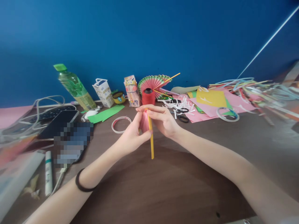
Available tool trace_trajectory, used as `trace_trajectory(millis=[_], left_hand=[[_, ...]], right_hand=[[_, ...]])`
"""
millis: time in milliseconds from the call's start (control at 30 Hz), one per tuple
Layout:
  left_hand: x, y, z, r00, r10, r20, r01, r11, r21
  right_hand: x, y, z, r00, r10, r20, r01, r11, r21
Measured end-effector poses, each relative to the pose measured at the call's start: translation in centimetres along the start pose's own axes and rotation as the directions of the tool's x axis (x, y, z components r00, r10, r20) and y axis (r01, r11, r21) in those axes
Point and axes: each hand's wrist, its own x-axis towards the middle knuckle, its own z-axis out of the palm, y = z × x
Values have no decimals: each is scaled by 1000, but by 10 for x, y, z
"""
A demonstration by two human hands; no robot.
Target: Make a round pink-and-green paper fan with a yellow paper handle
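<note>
Above the middle of the table, my left hand (135,129) is closed around a folded pink paper fan (144,123), its thumb pressing near a yellow stick (151,141) along the fan's side. My right hand (164,119) is closed too, its fingertips gripping the top of the fan and stick from the right. The stick points down toward me, its lower end free. Fingers hide part of the fan. Just behind my hands stand a red thread spool (148,97) and an opened pink and green pleated fan (151,82) on yellow sticks.
A tape roll (113,127) lies left of my hands, black scissors (183,118) and white paper shreds (187,105) to the right. Farther right are coloured paper sheets (207,98) and another tape roll (227,119). A green bottle (76,87), carton (104,93) and phone (73,143) occupy the left.
</note>
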Motion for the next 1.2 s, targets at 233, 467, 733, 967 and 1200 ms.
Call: trace_trajectory(millis=[233, 467, 733, 967, 1200], left_hand=[[0, 6, 0, 999, -38, 0, 38, 998, -42], [-1, 7, 0, 999, -10, 38, 11, 1000, -27], [-1, 6, -1, 1000, -14, 13, 13, 999, 52], [-2, 10, 3, 999, -15, -46, 19, 996, 89], [-1, 8, 2, 1000, -12, -22, 13, 1000, 23]], right_hand=[[3, 1, 2, 999, -35, 26, 34, 998, 48], [3, 1, 3, 999, -45, 13, 44, 993, 108], [3, -2, 7, 994, 107, 19, -108, 967, 231], [4, -2, 7, 996, 76, -52, -59, 961, 271], [5, -3, 6, 995, 34, -99, -18, 987, 161]])
